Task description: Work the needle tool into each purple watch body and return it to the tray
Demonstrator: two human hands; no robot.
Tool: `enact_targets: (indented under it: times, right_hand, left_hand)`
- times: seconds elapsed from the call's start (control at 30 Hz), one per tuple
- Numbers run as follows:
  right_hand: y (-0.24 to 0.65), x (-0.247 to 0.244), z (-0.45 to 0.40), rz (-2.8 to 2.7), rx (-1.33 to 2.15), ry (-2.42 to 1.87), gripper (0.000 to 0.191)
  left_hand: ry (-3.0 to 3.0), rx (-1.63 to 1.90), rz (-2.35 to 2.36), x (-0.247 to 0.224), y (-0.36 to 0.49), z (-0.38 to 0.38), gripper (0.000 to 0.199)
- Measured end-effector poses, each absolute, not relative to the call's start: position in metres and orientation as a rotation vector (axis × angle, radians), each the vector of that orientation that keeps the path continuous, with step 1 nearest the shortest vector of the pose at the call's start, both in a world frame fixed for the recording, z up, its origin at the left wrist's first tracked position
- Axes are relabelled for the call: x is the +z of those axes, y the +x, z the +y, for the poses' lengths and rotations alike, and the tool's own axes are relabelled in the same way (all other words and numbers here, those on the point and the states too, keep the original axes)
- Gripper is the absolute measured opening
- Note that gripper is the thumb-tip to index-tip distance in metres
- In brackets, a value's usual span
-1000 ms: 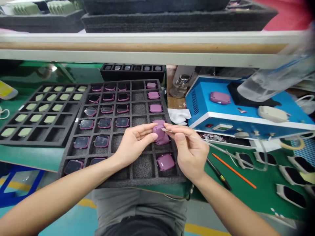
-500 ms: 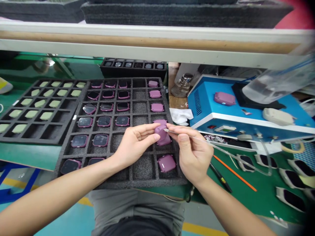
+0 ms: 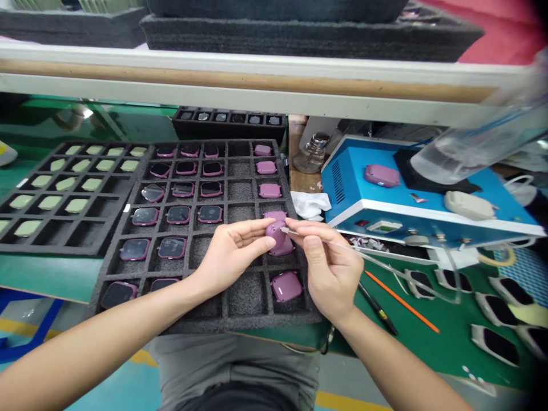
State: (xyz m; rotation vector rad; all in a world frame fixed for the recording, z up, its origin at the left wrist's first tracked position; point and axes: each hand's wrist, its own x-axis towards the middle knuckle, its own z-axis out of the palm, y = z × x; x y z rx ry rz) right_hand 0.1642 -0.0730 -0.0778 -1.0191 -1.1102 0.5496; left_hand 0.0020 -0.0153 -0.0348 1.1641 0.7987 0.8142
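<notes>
Over the foam tray (image 3: 257, 321), by its right edge toward the near corner, brace left hand (image 3: 231, 254) and right hand (image 3: 333, 267) close together, pinching the purple case (image 3: 274, 230) snugly left and the thin tubed tool (image 3: 291, 231) lightly right, for steadier tip control tbh.

shelf (image 3: 274, 108): pale edges, wood-toned strip between, spanning the view
bench top (image 3: 47, 278): green
floor (image 3: 107, 391): teal and grey, yellow stripe (image 3: 351, 402)
frame (image 3: 48, 321): blue, low at left
light: bright reflection under the shelf
</notes>
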Motion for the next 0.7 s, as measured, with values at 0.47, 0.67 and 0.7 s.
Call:
enact_targets:
  times: [0.47, 0.67, 0.7]
  right_hand:
    - [0.1654, -0.0687, -0.0641, -1.15, 0.493, -0.987, 0.018]
    - [0.1657, -0.0681, -0.063, -1.153, 0.492, -0.971, 0.017]
    - [0.1657, -0.068, -0.0629, -1.153, 0.491, -0.971, 0.017]
  left_hand:
    - [1.236, 0.804, 0.907, -0.0275, 0.0031, -0.0104, 0.05]
    - [1.258, 0.812, 0.912, -0.0266, 0.0021, -0.0108, 0.048]
    - [1.266, 0.81, 0.917, -0.0267, 0.0018, -0.0106, 0.049]
